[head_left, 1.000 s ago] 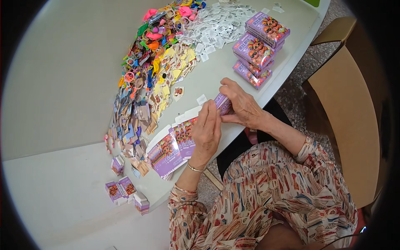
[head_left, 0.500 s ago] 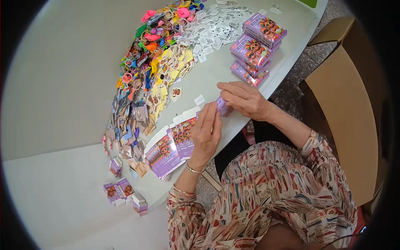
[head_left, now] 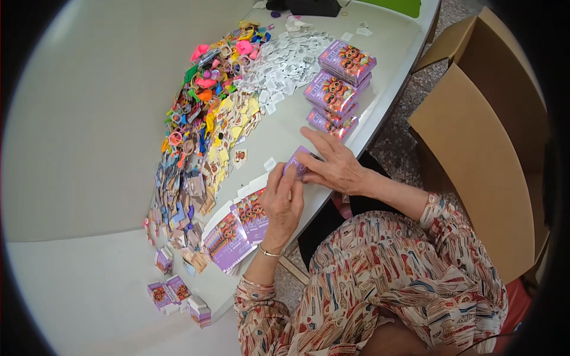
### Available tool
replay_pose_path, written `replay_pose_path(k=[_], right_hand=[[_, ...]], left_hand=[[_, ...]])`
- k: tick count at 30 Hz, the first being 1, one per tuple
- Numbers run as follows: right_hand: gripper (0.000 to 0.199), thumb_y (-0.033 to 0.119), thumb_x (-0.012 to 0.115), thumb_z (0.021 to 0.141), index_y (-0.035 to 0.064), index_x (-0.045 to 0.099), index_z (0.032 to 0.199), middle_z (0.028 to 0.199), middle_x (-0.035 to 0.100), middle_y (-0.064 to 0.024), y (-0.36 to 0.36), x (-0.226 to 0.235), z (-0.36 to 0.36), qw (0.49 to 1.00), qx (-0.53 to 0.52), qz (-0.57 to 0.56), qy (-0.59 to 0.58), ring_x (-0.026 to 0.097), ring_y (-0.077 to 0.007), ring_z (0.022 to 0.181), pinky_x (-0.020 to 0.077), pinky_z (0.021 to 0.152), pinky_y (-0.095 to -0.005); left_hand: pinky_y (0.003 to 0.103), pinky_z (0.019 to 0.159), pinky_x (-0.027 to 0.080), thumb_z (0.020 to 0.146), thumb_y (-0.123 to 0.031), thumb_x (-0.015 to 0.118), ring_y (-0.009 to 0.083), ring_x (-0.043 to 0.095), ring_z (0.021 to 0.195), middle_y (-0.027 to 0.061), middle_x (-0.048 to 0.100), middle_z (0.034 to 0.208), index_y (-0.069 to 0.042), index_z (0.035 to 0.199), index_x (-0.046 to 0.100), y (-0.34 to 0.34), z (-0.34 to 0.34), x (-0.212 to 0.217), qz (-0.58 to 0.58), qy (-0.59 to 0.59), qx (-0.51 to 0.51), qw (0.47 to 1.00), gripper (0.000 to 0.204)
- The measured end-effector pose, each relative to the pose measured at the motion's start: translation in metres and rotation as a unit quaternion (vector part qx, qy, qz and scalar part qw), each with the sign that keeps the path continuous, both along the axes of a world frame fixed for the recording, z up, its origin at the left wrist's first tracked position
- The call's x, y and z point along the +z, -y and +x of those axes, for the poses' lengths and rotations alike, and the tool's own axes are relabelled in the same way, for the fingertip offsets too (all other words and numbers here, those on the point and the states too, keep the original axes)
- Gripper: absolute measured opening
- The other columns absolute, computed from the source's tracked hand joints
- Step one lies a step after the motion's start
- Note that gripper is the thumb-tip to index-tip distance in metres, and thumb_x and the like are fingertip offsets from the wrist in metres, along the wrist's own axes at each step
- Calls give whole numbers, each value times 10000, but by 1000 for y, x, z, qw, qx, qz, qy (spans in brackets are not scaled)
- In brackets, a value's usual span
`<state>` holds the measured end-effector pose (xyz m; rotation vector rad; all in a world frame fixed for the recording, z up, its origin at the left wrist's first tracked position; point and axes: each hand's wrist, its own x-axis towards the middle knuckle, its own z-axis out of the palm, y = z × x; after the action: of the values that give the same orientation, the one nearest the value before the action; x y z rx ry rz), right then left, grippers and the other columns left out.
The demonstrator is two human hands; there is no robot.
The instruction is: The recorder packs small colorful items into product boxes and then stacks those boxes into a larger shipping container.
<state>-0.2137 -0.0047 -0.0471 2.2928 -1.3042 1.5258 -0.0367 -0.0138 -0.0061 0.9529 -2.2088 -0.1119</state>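
Between my two hands, at the table's near edge, is a small purple carton (head_left: 295, 164), tilted and partly covered by fingers. My left hand (head_left: 281, 204) grips its near-left end between thumb and fingers. My right hand (head_left: 337, 165) pinches the right side with thumb and index finger, its other fingers stretched out above. Left of my left hand lie fanned stacks of flat purple cartons (head_left: 228, 244) with cartoon pictures. Beyond my right hand, filled purple boxes (head_left: 347, 62) stand piled along the table edge.
An arc of small goods crosses the table: colourful trinkets (head_left: 205, 83), yellowish picture cards (head_left: 228, 127), white slips (head_left: 285, 65) and bluish-brown packets (head_left: 178, 190). Several small purple boxes (head_left: 169, 292) sit lower left. A large open cardboard box (head_left: 475, 166) stands at right.
The view has shifted, moving the table scene leftward. My right hand has gone from lying over the carton's end to pinching its side, and the carton shows more between the hands.
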Motion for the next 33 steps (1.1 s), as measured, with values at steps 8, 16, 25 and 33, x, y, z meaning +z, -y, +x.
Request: replay_pose_path(k=[8, 16, 25, 33], right_hand=[[499, 44, 702, 771, 13, 480, 1217, 1205, 549, -202, -41, -6, -44, 982, -91, 35, 160, 573, -329, 1027, 467, 876, -376], [256, 101, 511, 964, -5, 529, 1196, 1095, 542, -89, -13, 19, -88, 889, -241, 36, 387, 527, -128, 959, 434, 862, -268], [730, 608, 452, 908, -49, 562, 1206, 1134, 591, -179, 95, 47, -200, 843, -233, 320, 365, 546, -288, 1093, 404, 963, -373], [939, 736, 564, 731, -45, 553, 1253, 1227, 569, -257, 115, 41, -166, 800, -95, 562, 186, 540, -328, 1168, 398, 996, -398]], left_hand=[[248, 705, 521, 940, -90, 577, 97, 614, 816, 49, 651, 936, 33, 1097, 624, 46, -38, 40, 390, -362, -12, 846, 206], [268, 746, 524, 921, -193, 621, 129, 607, 849, 79, 652, 991, 15, 1152, 619, 115, -96, 16, 425, -286, -62, 856, 311], [367, 951, 403, 878, -459, 653, 277, 502, 1069, 173, 435, 1292, 49, 1423, 250, 52, -90, 1, 659, -355, 49, 661, 847], [405, 1021, 322, 822, -497, 702, 231, 516, 1084, 80, 521, 1236, -57, 1337, 430, 74, -116, 1, 725, -444, 8, 526, 730]])
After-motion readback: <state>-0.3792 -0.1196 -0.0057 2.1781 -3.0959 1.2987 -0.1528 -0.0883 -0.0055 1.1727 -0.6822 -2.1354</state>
